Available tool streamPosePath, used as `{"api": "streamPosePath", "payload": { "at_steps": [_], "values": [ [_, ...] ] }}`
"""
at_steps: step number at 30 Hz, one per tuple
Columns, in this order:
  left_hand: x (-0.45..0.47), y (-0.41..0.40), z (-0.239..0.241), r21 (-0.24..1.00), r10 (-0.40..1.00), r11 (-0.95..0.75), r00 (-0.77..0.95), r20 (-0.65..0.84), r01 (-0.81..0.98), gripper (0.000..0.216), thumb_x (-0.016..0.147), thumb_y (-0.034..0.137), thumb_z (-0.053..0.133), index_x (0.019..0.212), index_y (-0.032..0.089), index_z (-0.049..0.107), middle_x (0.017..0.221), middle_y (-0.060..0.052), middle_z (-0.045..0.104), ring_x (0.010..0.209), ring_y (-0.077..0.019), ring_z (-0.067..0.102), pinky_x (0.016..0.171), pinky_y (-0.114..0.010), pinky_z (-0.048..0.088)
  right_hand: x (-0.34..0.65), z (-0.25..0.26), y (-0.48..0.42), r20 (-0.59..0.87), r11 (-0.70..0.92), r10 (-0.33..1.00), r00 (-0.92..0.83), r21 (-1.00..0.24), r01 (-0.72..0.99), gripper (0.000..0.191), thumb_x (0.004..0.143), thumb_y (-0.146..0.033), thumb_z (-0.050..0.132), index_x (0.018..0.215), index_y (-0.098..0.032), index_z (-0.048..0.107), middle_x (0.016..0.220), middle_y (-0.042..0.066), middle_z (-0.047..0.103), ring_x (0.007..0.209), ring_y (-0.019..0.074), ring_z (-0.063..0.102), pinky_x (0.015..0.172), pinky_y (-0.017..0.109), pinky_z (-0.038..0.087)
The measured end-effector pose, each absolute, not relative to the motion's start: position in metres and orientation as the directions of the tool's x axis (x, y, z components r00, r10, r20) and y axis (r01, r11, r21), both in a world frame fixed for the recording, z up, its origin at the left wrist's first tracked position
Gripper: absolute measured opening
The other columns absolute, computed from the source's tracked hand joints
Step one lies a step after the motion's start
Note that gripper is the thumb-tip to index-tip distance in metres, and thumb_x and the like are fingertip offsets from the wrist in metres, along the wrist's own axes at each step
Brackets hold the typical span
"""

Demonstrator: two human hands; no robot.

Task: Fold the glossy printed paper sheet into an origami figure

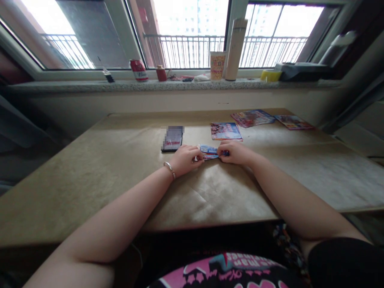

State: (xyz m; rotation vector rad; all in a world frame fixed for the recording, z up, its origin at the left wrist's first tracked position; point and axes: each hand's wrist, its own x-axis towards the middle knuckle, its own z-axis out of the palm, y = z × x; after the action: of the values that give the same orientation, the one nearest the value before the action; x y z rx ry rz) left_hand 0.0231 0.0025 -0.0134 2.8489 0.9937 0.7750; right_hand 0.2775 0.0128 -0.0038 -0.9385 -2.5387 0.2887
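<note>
My left hand point(187, 158) and my right hand point(234, 152) rest low over the table, both closed on opposite ends of a folded printed paper sheet point(209, 150). The paper is blue and red with a small square code on its upper face, and its two layers stand slightly apart in the middle. Beyond my left hand lies a phone point(173, 138) with its screen up. Just past my right hand is a flat stack of printed leaflets point(226, 131). A silver bracelet point(169, 169) circles my left wrist. My fingers hide the paper's ends.
More printed leaflets point(253, 118) lie at the table's back, with another pile point(294, 122) to their right. On the granite windowsill point(168, 86) stand a red can point(139, 70), a red bottle point(161, 73), a patterned cup point(217, 66), a tall cylinder point(236, 50) and a yellow item point(270, 76).
</note>
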Motion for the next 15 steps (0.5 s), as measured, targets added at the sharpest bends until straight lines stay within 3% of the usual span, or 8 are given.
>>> {"api": "streamPosePath", "payload": {
  "at_steps": [15],
  "values": [
    [0.0191, 0.0003, -0.0072, 0.207, 0.606, -0.794, 0.718, 0.343, 0.571, 0.026, 0.079, 0.038, 0.069, 0.067, 0.018, 0.057, 0.073, 0.000, 0.063, 0.068, -0.0140, 0.056, 0.068, -0.027, 0.041, 0.2806, -0.0052, 0.0134, 0.262, 0.740, 0.666, -0.698, -0.350, 0.574, 0.015, 0.071, -0.011, 0.059, 0.078, -0.019, 0.069, 0.078, 0.001, 0.059, 0.071, 0.0134, 0.056, 0.067, 0.024, 0.041]
  ]
}}
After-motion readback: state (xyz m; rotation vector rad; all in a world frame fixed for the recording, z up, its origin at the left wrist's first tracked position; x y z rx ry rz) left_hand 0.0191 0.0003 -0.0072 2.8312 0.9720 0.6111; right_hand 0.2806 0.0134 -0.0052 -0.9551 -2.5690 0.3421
